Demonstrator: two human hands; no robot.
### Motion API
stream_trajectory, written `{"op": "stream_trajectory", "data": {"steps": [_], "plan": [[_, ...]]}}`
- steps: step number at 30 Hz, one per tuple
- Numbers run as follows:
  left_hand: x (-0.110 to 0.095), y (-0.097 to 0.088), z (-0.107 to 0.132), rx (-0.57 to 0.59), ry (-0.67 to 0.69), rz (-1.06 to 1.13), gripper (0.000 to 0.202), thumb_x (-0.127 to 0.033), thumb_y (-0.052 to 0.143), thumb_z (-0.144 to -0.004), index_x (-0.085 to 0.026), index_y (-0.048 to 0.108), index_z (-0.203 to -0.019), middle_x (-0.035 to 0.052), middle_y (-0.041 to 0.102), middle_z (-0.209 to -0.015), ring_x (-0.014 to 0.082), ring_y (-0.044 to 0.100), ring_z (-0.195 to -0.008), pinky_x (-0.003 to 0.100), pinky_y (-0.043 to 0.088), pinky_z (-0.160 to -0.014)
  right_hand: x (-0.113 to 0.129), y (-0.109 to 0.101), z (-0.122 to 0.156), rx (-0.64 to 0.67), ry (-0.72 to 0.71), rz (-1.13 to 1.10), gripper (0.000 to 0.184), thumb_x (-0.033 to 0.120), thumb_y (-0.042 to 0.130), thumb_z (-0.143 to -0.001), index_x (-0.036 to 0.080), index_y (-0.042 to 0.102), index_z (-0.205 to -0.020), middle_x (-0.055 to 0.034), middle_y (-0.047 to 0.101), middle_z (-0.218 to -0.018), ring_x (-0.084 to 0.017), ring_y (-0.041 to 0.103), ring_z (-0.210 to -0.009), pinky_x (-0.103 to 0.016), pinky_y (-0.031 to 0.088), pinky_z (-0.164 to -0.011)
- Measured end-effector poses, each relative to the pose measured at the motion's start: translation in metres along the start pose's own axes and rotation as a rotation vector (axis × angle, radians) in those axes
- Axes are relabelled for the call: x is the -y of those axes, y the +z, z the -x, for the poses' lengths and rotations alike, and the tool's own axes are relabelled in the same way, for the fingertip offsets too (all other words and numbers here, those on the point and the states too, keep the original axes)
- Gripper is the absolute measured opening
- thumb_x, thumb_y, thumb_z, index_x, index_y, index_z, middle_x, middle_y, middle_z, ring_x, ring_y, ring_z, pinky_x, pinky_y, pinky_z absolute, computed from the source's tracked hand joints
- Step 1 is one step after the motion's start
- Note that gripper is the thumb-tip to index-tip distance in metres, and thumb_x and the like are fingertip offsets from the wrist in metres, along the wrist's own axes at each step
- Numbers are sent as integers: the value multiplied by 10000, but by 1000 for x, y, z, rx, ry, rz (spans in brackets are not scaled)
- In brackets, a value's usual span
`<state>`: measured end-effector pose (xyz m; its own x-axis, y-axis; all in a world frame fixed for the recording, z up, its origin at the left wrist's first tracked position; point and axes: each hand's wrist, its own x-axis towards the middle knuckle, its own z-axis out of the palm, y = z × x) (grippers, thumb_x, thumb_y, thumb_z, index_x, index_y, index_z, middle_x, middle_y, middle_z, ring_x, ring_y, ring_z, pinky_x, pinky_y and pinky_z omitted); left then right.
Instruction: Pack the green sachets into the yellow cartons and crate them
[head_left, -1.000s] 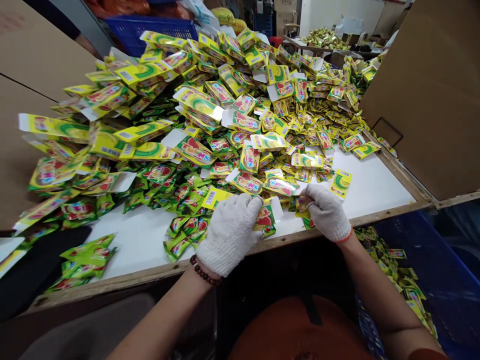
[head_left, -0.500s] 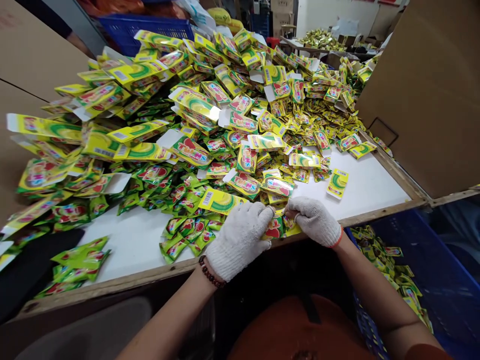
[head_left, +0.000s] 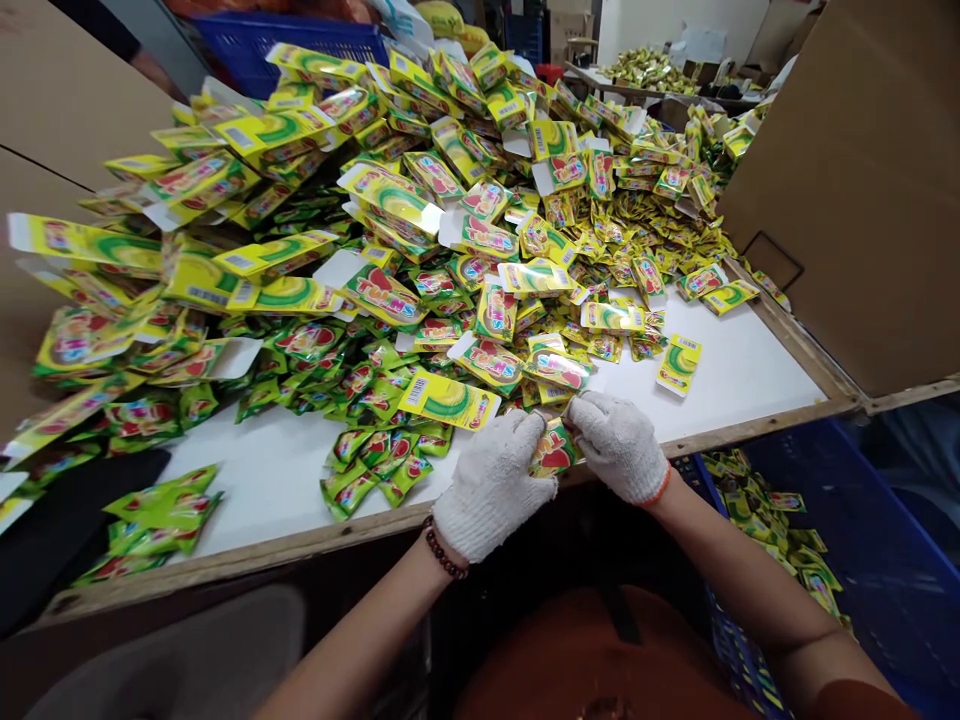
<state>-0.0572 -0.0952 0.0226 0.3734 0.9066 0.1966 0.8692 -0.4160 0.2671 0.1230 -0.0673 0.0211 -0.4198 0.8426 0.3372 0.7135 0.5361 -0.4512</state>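
My left hand (head_left: 496, 487), in a white knit glove, is closed around a small candy box (head_left: 553, 450) with a green and red printed face, just over the table's front edge. At the right end of that box, my gloved right hand (head_left: 621, 446) pinches with thumb and fingertips. The gloves hide much of the box. Just behind my left hand lies a yellow box (head_left: 448, 400) with a green swirl. Several green candy packets (head_left: 375, 465) lie to its left. Another yellow box (head_left: 679, 364) rests on the white table to the right.
A large heap of boxes and packets (head_left: 397, 205) covers the white table (head_left: 270, 480). Cardboard (head_left: 847, 200) stands at the right. Below the edge on the right is a blue crate (head_left: 885, 530) with packets in it. Another blue crate (head_left: 292, 45) stands behind the heap.
My left hand has moved slightly right and down, and the right hand a little down. The box between them shows more of its printed face.
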Motion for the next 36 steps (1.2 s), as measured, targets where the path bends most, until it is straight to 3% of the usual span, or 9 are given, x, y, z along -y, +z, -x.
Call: {"op": "stream_trajectory", "data": {"steps": [6, 9, 15, 21, 24, 27, 31, 34, 36], "plan": [[10, -2, -2, -51, 65, -75, 451, -209, 660, -708, -183, 577, -1150, 103, 640, -1051, 284, 595, -948, 408, 481, -816, -11, -7, 14, 24, 318, -716, 313, 398, 663, -823, 165, 660, -1033, -37, 690, -872, -157, 600, -739, -266, 470, -651], [13, -2, -1, -58, 129, -123, 553, -210, 693, -703, -196, 548, -1236, 115, 644, -1110, 295, 590, -979, 424, 474, -809, -14, -11, 19, 90, 370, -736, 268, 382, 663, -814, 155, 690, -954, -20, 678, -812, -151, 581, -713, -263, 457, -641], [6, 5, 0, -65, 210, -159, 578, -250, 695, -734, -197, 542, -1289, 122, 650, -1121, 299, 600, -991, 419, 471, -802, 0, -6, 9, 90, 247, -579, 146, 267, 588, -823, 151, 654, -762, 2, 621, -724, -130, 522, -689, -238, 407, -623], [10, 3, 1, -118, 46, -172, 608, -262, 699, -745, -162, 520, -1318, 140, 643, -1064, 314, 598, -970, 427, 476, -796, 4, -6, 18, -3, 442, -797, 317, 368, 667, -804, 163, 688, -1045, -29, 694, -837, -118, 551, -614, -242, 443, -555], [7, 12, -2, -205, 26, -113, 609, -314, 692, -769, -140, 516, -1326, 160, 641, -1067, 331, 598, -977, 450, 486, -794, 7, -4, 25, 94, 463, -878, 350, 417, 640, -831, 167, 675, -1074, 0, 656, -737, -82, 459, -455, -225, 368, -434], [-1, 25, -6, -286, 10, 63, 601, -358, 678, -787, -152, 517, -1328, 160, 636, -1099, 332, 598, -1028, 478, 496, -851, 6, -8, 20, 215, 307, -745, 215, 353, 577, -876, 169, 672, -819, 34, 556, -595, -87, 450, -472, -215, 361, -457], [-11, 32, -11, -286, -63, 511, 398, -287, 564, -880, -206, 550, -1270, 114, 635, -1172, 255, 589, -1131, 438, 478, -992, -5, -22, 7, 168, 42, -325, 176, 79, 508, -779, 182, 631, -707, 15, 599, -668, -124, 539, -656, -231, 446, -640], [-10, 34, -13, -257, -204, 866, 268, -299, 540, -904, -210, 571, -1156, 84, 674, -1115, 215, 642, -1050, 394, 523, -938, -10, -21, 5, 18, -53, -249, 253, 40, 506, -752, 205, 667, -857, -29, 657, -833, -168, 605, -808, -286, 500, -767], [-8, 37, -13, -275, -306, 1060, 299, -315, 599, -868, -198, 524, -1133, 83, 684, -1096, 208, 672, -990, 377, 555, -876, -12, -12, 8, -192, 21, -314, 199, 105, 549, -807, 214, 657, -934, -68, 662, -962, -201, 628, -940, -322, 520, -829]]}}
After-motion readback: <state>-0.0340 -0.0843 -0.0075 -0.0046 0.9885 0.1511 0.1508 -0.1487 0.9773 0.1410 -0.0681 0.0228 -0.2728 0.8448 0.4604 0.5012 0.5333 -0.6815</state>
